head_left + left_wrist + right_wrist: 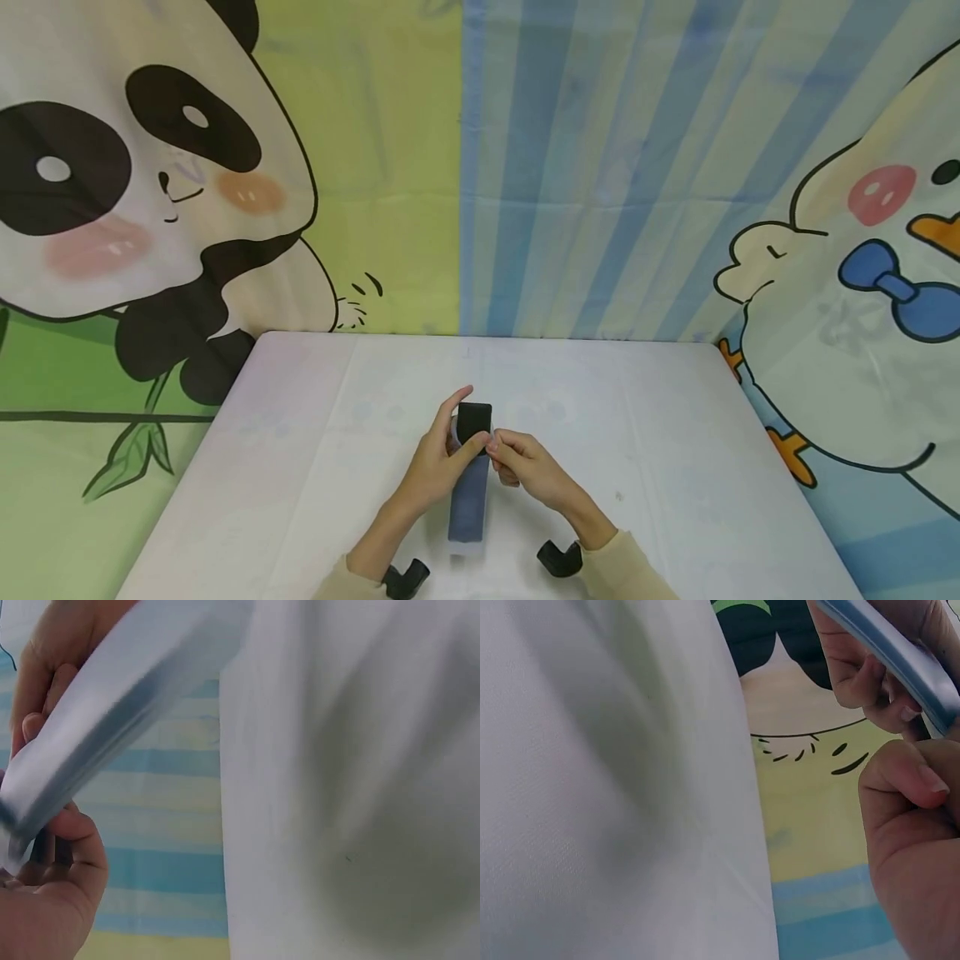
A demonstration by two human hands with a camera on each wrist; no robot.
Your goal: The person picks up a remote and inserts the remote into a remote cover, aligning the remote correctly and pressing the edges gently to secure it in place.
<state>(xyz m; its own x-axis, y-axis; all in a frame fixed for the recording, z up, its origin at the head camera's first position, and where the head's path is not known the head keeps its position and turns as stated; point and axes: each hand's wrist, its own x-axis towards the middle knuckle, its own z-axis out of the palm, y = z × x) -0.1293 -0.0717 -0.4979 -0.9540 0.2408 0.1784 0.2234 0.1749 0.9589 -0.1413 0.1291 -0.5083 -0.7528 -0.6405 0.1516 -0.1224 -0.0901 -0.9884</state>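
Observation:
A long narrow item [468, 500], black at its upper end and blue-grey below with a pale lower tip, is held up over the table. In the left wrist view the pale side and layered bluish edge of the long item [112, 712] show; its exact kind is unclear. My left hand [438, 467] grips it near the black end, thumb across the front and index finger raised beside it. At the item's right edge, close to the left thumb tip, my right hand [536, 471] pinches with thumb and curled index finger. The right wrist view partly hides this contact.
Both hands are above a white-covered table [337, 467]. Black wrist-worn pieces sit at the left cuff [407, 578] and the right cuff [560, 558]. Behind the table hangs a cloth backdrop [585, 167] with a cartoon panda and a cartoon duck.

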